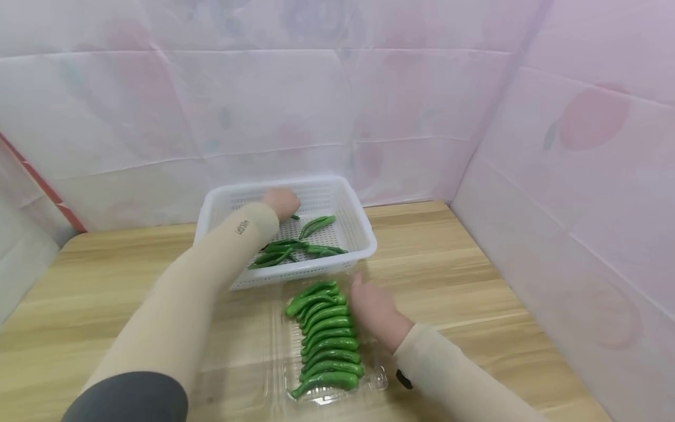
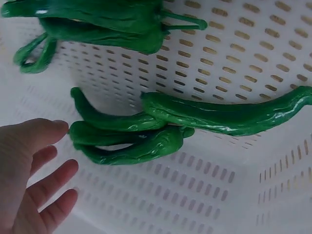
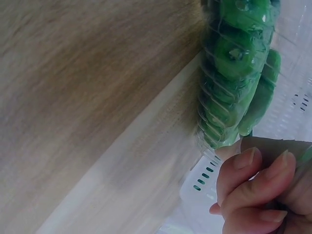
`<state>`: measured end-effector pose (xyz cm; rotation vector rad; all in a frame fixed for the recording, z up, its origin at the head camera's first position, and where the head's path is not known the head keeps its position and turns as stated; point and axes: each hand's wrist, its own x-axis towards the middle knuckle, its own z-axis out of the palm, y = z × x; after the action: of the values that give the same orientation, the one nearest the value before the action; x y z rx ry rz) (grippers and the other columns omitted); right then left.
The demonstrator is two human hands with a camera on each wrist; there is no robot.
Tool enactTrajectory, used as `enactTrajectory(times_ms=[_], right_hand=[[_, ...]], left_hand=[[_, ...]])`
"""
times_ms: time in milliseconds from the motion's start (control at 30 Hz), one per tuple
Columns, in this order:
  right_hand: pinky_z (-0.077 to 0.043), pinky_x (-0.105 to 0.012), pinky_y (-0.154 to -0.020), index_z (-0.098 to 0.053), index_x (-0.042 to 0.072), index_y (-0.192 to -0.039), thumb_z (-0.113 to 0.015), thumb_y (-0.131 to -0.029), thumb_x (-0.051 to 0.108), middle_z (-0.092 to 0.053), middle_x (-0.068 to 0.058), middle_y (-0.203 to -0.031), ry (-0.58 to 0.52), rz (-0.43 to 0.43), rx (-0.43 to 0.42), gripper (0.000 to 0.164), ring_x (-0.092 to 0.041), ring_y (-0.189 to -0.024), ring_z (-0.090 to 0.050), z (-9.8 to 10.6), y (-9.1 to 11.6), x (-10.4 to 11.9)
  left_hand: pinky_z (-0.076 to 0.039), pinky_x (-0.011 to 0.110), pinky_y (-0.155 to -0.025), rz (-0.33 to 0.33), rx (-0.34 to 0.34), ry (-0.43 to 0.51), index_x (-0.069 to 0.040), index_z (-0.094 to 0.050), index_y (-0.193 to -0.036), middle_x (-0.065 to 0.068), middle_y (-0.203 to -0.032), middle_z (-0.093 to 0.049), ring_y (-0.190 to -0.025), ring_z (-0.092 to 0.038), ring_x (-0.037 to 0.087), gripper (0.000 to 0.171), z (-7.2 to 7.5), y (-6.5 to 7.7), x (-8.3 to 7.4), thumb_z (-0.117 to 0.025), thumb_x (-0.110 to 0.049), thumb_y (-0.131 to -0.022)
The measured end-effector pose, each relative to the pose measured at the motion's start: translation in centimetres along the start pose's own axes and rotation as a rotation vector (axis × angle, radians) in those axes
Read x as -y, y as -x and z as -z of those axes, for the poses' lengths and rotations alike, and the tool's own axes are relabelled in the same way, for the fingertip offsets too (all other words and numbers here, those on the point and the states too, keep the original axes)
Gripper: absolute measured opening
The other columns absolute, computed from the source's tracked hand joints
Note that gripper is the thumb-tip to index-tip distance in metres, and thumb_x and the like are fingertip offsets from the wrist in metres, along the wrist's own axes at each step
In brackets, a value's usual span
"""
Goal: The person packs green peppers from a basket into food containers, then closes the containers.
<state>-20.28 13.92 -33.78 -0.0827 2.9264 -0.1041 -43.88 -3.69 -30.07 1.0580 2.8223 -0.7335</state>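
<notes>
In the head view my left hand [image 1: 282, 203] reaches down into a white plastic basket [image 1: 364, 240]. Seen from the left wrist, the left hand's fingers [image 2: 57, 207] are spread and hold nothing. Its thumb tip is right at the end of a small cluster of green peppers [image 2: 141, 151]; one longer green pepper [image 2: 229, 117] lies against them. My right hand [image 1: 377, 308], loosely curled, is beside the upper right edge of a clear plastic clamshell box [image 1: 379, 375]. Inside that box, green peppers [image 1: 329, 346] lie side by side in a row.
More green peppers [image 1: 274, 253] lie near the front of the basket, and one pair [image 1: 317, 225] lies farther back. The box's clear lid [image 1: 237, 363] is spread flat on the wooden table [image 1: 448, 281]. Sheeted walls [image 1: 274, 117] close off the back and right.
</notes>
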Motion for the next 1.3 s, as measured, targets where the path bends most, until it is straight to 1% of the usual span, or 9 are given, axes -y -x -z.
enactTrajectory(times_ms=[100,233,367,567,733,833,900,1100,1300], right_hand=[[-0.039,-0.023,-0.036,-0.023,-0.011,-0.14,-0.064,-0.075,-0.005,-0.046,-0.001,-0.051,0.03,0.006,-0.009,0.077,-0.013,-0.04,-0.045,-0.2,0.1,0.3],[-0.039,-0.021,-0.036,-0.025,-0.01,-0.14,-0.059,-0.081,-0.002,-0.045,-0.001,-0.05,0.041,0.025,-0.008,0.069,-0.012,-0.04,-0.044,-0.3,0.2,0.8],[-0.039,-0.022,-0.036,-0.027,-0.008,-0.14,-0.054,-0.086,0.0,-0.045,-0.001,-0.05,0.03,0.011,-0.016,0.061,-0.012,-0.039,-0.043,-0.1,0.2,0.9],[-0.039,-0.023,-0.036,-0.026,-0.009,-0.14,-0.054,-0.084,-0.003,-0.045,-0.002,-0.05,0.032,0.027,-0.018,0.063,-0.013,-0.04,-0.044,0.3,0.0,1.0],[-0.038,-0.023,-0.036,-0.026,-0.009,-0.141,-0.05,-0.087,-0.002,-0.045,-0.001,-0.05,0.008,0.037,-0.02,0.059,-0.012,-0.04,-0.043,0.2,-0.3,1.2],[-0.038,-0.023,-0.036,-0.026,-0.009,-0.141,-0.051,-0.087,-0.001,-0.046,-0.001,-0.049,0.012,0.055,-0.019,0.06,-0.012,-0.039,-0.043,0.3,-0.3,1.2],[-0.038,-0.023,-0.036,-0.026,-0.009,-0.14,-0.051,-0.087,-0.001,-0.045,-0.001,-0.049,0.013,0.062,-0.021,0.059,-0.012,-0.039,-0.043,0.3,-0.3,1.2],[-0.039,-0.024,-0.036,-0.025,-0.01,-0.14,-0.047,-0.091,0.002,-0.046,-0.002,-0.05,-0.003,0.061,-0.014,0.055,-0.013,-0.04,-0.045,0.5,-0.5,0.9],[-0.04,-0.025,-0.037,-0.026,-0.01,-0.14,-0.046,-0.093,0.004,-0.046,-0.003,-0.05,-0.003,0.06,-0.012,0.053,-0.014,-0.041,-0.046,0.7,-1.0,0.5]], left_hand=[[-0.049,0.035,-0.087,-0.036,-0.005,-0.077,-0.007,-0.065,-0.105,0.008,-0.108,-0.063,-0.1,-0.059,0.022,0.017,-0.6,-0.3,-0.3,-0.06,-0.004,-0.089],[-0.05,0.033,-0.083,-0.053,0.012,-0.109,-0.008,-0.068,-0.1,0.006,-0.104,-0.064,-0.095,-0.06,0.02,0.014,-1.4,0.1,0.1,-0.06,-0.003,-0.089],[-0.052,0.032,-0.077,-0.05,0.015,-0.124,-0.007,-0.069,-0.093,0.006,-0.095,-0.066,-0.086,-0.063,0.019,0.011,-1.4,0.6,0.7,-0.059,-0.003,-0.09],[-0.054,0.034,-0.072,-0.023,0.053,-0.057,-0.007,-0.067,-0.088,0.006,-0.083,-0.065,-0.077,-0.063,0.019,0.011,-2.0,1.4,1.4,-0.058,-0.002,-0.09],[-0.053,0.032,-0.067,0.019,0.127,-0.029,-0.009,-0.067,-0.085,0.005,-0.078,-0.064,-0.069,-0.059,0.016,0.013,-2.9,1.8,1.5,-0.057,-0.004,-0.091],[-0.05,0.029,-0.062,0.008,0.154,-0.023,-0.009,-0.065,-0.084,0.004,-0.075,-0.062,-0.065,-0.054,0.014,0.014,-3.1,2.2,1.4,-0.056,-0.003,-0.091],[-0.05,0.03,-0.063,-0.009,0.129,0.031,-0.008,-0.064,-0.087,0.005,-0.076,-0.062,-0.066,-0.054,0.015,0.012,-2.8,2.6,1.4,-0.056,-0.001,-0.091],[-0.049,0.035,-0.075,-0.003,-0.009,0.305,-0.006,-0.06,-0.099,0.007,-0.09,-0.062,-0.083,-0.059,0.021,0.009,-0.8,3.3,2.3,-0.057,-0.004,-0.091],[-0.045,0.04,-0.089,0.011,-0.069,0.428,-0.005,-0.056,-0.121,0.013,-0.119,-0.059,-0.106,-0.056,0.027,0.029,0.5,3.7,3.9,-0.058,-0.008,-0.092]])
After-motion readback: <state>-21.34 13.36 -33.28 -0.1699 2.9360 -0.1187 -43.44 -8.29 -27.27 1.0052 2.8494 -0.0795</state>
